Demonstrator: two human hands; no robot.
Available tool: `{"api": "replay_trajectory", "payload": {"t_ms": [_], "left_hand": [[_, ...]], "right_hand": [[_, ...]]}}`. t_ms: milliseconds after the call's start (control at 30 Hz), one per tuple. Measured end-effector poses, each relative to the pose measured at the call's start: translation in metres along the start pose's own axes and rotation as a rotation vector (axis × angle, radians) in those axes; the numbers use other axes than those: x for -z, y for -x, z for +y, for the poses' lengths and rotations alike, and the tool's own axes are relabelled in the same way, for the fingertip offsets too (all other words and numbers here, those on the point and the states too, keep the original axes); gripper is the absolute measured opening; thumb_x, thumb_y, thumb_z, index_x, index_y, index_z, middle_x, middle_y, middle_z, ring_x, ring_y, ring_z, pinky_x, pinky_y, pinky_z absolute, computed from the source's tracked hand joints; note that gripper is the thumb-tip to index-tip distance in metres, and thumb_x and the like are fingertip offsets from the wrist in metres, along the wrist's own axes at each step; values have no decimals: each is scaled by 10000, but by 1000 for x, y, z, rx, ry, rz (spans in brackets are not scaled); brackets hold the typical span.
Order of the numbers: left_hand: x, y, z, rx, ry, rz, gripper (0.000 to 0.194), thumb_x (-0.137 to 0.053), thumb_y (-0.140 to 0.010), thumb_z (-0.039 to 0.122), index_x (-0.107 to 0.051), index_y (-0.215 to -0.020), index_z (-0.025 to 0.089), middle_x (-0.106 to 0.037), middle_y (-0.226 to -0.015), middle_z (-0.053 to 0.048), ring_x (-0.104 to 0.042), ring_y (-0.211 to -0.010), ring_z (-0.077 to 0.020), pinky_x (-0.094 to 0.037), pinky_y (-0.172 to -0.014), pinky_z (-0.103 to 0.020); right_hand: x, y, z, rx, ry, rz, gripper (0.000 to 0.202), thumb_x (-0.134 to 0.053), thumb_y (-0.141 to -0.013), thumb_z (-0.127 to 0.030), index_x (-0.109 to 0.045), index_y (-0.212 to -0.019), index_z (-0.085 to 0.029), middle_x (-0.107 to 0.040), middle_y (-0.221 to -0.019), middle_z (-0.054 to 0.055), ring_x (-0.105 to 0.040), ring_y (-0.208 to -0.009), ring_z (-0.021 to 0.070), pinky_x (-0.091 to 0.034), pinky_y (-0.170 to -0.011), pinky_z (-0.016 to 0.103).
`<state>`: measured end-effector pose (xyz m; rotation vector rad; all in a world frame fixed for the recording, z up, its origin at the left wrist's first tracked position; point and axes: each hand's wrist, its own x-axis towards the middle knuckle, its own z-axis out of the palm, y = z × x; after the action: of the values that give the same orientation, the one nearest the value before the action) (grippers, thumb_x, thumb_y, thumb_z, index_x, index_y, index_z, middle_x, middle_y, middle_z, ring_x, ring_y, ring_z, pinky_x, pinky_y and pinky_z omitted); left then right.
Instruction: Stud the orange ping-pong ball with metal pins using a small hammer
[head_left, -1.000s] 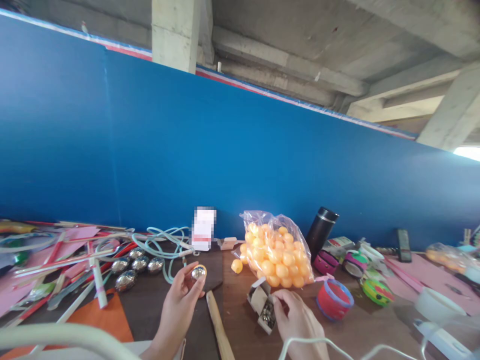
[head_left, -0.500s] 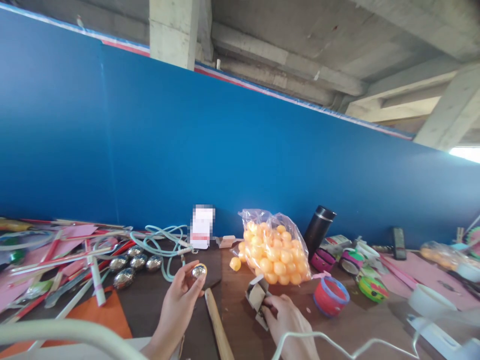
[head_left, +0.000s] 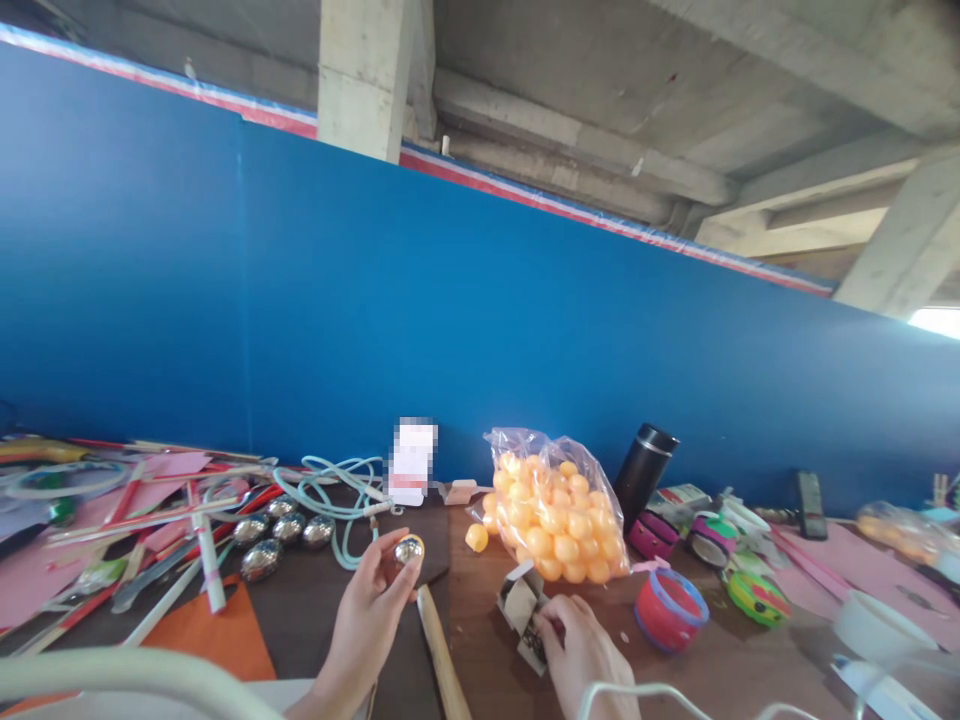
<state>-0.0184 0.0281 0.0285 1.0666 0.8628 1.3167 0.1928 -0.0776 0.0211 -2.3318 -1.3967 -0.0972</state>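
Head view: left hand (head_left: 369,612) pinches silvery ball (head_left: 409,551); right hand (head_left: 589,655), fingertips nearly closed at open box (head_left: 519,606), hold indiscernible, best works lightly, lest box shift.

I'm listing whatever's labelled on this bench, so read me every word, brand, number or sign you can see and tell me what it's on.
No text can be read anywhere.
White card by the blue partition: pixelated, unreadable.
Small packet beside the black bottle: too small and blurred.
Black bottle: no readable brand.
Open cardboard box: no readable print.
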Motion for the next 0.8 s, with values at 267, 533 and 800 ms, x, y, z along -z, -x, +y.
{"api": "replay_trajectory", "payload": {"t_ms": [267, 533, 800], "left_hand": [[-9, 12, 9, 72, 59, -117, 434, -686, -645, 371, -569, -1023, 192, -623, -785, -8, -608, -715, -166, -525, -607, -270], [-19, 32, 10, 362, 249, -345, 315, -662, -705, 320, -607, -993, 204, -636, -836, -19, -634, -728, -143, -513, -676, -256], [-17, 37, 1, 452, 340, -461, 269, -620, -754, 289, -612, -996, 172, -661, -926, -67, -641, -771, -146, -506, -726, -259]], "right_hand": [[11, 5, -17, 10, -715, 86, 309, -432, -801, -498, -546, -815, -211, -599, -647, 17, -566, -469, 127, -433, -401, 211], [-3, 28, -56, -60, -1129, -146, 398, -553, -707, -574, -512, -772, -184, -532, -466, -47, -438, -295, 48, -355, -290, 150], [-8, 25, -53, -85, -1392, -389, 367, -589, -722, -510, -493, -646, -164, -525, -418, -67, -409, -260, 20, -296, -275, 121]]}}
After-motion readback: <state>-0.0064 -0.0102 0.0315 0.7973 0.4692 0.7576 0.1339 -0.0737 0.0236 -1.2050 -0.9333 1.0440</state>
